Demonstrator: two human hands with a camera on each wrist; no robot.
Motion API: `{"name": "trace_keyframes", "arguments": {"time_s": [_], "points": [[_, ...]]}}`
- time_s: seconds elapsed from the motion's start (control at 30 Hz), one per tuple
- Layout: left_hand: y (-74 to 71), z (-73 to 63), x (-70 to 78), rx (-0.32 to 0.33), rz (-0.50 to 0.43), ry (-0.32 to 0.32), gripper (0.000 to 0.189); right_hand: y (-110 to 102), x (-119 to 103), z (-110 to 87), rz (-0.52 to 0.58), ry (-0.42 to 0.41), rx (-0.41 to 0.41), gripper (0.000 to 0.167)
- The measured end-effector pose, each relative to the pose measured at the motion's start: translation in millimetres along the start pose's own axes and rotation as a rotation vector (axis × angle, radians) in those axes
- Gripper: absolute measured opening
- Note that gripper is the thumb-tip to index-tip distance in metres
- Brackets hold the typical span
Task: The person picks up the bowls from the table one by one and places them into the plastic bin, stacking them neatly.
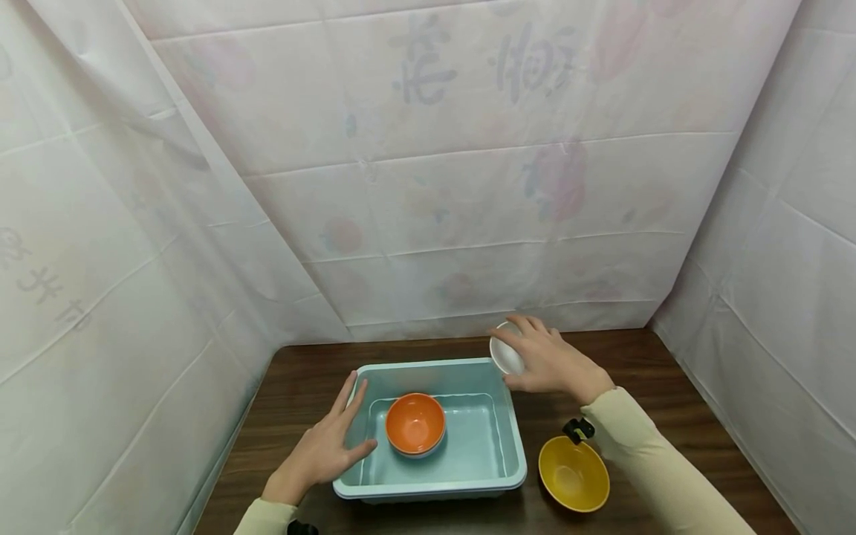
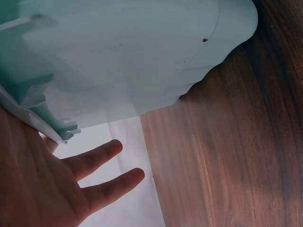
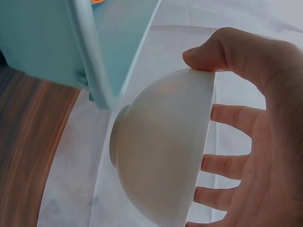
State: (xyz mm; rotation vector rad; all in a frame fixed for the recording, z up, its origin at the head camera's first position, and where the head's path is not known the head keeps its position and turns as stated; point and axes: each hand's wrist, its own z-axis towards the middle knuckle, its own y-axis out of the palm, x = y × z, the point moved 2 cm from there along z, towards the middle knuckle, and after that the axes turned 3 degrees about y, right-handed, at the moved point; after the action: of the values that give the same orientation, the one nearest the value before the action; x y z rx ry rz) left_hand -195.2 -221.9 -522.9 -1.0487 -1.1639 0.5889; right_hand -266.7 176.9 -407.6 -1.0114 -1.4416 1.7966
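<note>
A white bowl (image 3: 161,142) is held by its rim in my right hand (image 1: 545,359), thumb on one side and fingers on the other. It is tilted on its side by the back right corner of a light blue plastic bin (image 1: 435,490). Inside the bin sits an orange bowl (image 1: 416,423), with a pale rim showing beneath it. At the bin's left wall my left hand (image 1: 328,448) has its fingers spread and rests against the rim. The left wrist view shows that hand's fingers (image 2: 113,189) straight beside the bin's outer wall (image 2: 132,61).
A yellow bowl (image 1: 574,474) stands on the dark wooden table (image 1: 281,394) to the right of the bin, near my right forearm. White printed sheets (image 1: 428,186) hang behind the table and along both sides.
</note>
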Motion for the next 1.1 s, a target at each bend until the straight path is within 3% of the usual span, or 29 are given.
{"name": "trace_keyframes", "arguments": {"time_s": [1.1], "points": [[-0.9, -2.5, 0.3, 0.001, 0.018, -0.011, 0.101, 20.6, -59.0, 31.6, 0.038, -0.127, -0.048, 0.074]]}}
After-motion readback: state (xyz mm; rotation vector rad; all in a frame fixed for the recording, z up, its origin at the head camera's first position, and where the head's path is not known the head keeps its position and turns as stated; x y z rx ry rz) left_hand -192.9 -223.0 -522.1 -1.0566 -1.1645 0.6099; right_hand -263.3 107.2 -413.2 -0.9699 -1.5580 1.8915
